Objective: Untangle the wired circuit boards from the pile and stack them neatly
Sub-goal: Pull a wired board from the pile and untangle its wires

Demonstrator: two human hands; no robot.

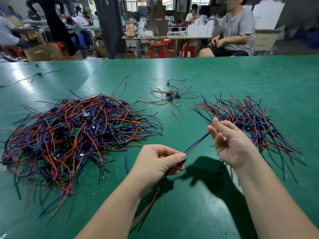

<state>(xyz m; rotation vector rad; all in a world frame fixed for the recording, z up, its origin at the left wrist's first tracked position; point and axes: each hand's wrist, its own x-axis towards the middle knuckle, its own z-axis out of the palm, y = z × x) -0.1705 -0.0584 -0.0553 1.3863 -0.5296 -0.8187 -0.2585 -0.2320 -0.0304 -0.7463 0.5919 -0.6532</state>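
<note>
My left hand [160, 161] pinches one wired board [184, 160] just right of the tangled pile [77, 131]; farther right of it, my right hand [229, 142], fingers curled, pinches the board's blue and red wires [196, 143], with the sorted stack [250, 121] farthest right

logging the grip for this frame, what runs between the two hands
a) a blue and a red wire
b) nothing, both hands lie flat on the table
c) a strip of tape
a: the blue and red wires run from the pinching left hand up to the right hand, which holds their far end.
</note>
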